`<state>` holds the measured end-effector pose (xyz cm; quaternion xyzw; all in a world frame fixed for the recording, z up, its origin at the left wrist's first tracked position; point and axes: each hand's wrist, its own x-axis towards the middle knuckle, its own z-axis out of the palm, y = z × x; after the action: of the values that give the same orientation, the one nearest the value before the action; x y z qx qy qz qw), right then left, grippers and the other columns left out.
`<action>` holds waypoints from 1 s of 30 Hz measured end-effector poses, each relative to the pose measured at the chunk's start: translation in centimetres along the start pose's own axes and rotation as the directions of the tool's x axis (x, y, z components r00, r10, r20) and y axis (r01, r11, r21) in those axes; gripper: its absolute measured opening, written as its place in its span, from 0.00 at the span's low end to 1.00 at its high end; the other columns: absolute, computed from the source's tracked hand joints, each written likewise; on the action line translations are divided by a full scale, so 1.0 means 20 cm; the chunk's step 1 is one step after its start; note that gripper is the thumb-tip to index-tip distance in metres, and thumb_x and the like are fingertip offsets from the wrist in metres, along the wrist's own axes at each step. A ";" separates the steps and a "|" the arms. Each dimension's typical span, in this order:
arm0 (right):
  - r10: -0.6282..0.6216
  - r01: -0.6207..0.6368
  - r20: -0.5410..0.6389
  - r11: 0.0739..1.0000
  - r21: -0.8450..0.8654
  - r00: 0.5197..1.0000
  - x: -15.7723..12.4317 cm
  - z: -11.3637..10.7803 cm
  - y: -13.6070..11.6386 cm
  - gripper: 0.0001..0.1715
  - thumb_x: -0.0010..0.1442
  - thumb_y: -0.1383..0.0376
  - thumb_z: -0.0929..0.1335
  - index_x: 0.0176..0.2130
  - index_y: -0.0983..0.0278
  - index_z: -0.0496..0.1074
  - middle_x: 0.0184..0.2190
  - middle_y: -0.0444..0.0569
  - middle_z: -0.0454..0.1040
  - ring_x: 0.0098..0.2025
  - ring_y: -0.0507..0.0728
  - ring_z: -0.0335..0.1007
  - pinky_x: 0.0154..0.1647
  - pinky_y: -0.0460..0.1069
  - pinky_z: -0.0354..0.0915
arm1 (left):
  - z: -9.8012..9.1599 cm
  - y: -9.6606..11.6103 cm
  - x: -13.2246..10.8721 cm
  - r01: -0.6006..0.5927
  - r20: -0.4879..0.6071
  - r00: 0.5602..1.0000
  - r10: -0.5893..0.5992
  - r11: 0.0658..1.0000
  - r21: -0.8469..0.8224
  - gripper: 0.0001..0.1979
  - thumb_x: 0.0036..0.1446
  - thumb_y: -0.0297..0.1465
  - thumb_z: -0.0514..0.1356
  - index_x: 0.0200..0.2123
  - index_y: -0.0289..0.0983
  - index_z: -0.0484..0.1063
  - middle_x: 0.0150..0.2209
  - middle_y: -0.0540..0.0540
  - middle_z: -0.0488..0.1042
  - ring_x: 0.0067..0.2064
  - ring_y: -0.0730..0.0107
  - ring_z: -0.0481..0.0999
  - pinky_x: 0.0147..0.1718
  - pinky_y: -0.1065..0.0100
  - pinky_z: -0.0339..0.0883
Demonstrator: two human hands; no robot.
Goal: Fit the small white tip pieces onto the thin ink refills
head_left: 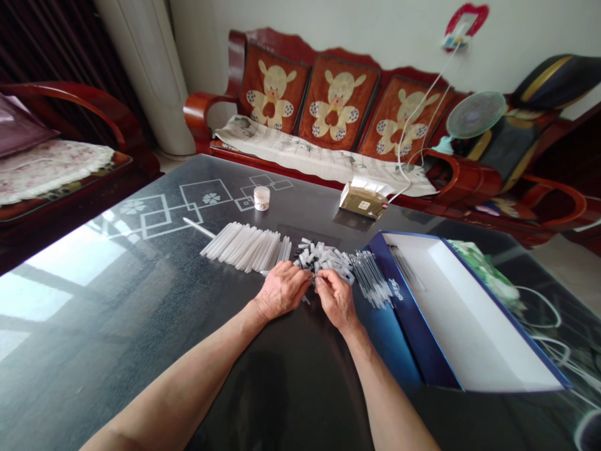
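Observation:
My left hand point(283, 290) and my right hand point(336, 297) meet fingertip to fingertip over the dark table, each pinched around something too small to make out. Just beyond them lies a heap of short white and black pieces point(323, 257). To the left, a row of long translucent white tubes point(244, 246) lies side by side, with one tube point(199, 227) apart at its far left end. Right of the heap is a bunch of thin dark-and-clear sticks point(372, 279), beside the blue box.
A blue box point(488, 326) with a white inside stands open on the right, a few thin sticks in it. Beyond are a small round jar point(261, 198) and a tissue box point(362, 199). A green-white bag point(486, 269) and white cables point(558, 351) lie at the right.

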<state>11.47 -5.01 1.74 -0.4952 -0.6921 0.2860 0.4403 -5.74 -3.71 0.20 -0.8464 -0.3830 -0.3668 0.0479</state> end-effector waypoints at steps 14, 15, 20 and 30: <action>0.012 -0.011 0.019 0.999 -0.031 1.000 0.00 0.00 -0.01 0.09 0.61 0.60 0.64 0.33 0.62 0.69 0.21 0.44 0.70 0.24 0.53 0.66 0.27 0.47 0.61 | 0.00 0.00 0.00 -0.012 -0.002 1.000 0.012 0.999 0.030 0.08 0.63 0.32 0.53 0.38 0.37 0.71 0.30 0.46 0.72 0.33 0.65 0.66 0.36 0.63 0.60; 0.010 -0.009 0.022 0.999 -0.039 1.000 0.00 0.00 -0.01 0.11 0.62 0.60 0.63 0.31 0.62 0.69 0.21 0.44 0.69 0.24 0.53 0.65 0.27 0.47 0.61 | 0.00 0.00 0.00 -0.014 -0.001 1.000 0.014 0.999 0.031 0.08 0.63 0.32 0.53 0.38 0.37 0.71 0.30 0.46 0.72 0.33 0.65 0.66 0.36 0.63 0.60; 0.036 -0.036 0.009 0.998 -0.045 0.999 0.01 0.03 0.03 0.22 0.65 0.56 0.60 0.23 0.61 0.65 0.16 0.43 0.64 0.21 0.52 0.62 0.27 0.48 0.59 | 0.01 0.01 -0.01 -0.029 -0.002 1.000 0.029 0.999 0.035 0.08 0.63 0.31 0.53 0.39 0.37 0.71 0.29 0.46 0.72 0.33 0.65 0.66 0.36 0.63 0.60; -0.021 0.023 0.015 0.995 -0.097 1.000 0.00 0.01 0.00 0.16 0.64 0.59 0.61 0.27 0.62 0.67 0.20 0.44 0.68 0.24 0.53 0.64 0.28 0.48 0.60 | 0.00 0.01 0.00 -0.032 -0.001 0.999 0.032 0.999 0.041 0.09 0.63 0.32 0.53 0.38 0.37 0.71 0.29 0.46 0.71 0.33 0.65 0.66 0.36 0.63 0.60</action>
<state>11.29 -4.95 1.58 -0.5063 -0.7136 0.2507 0.4142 -5.64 -3.84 0.24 -0.8511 -0.3766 -0.3588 0.0714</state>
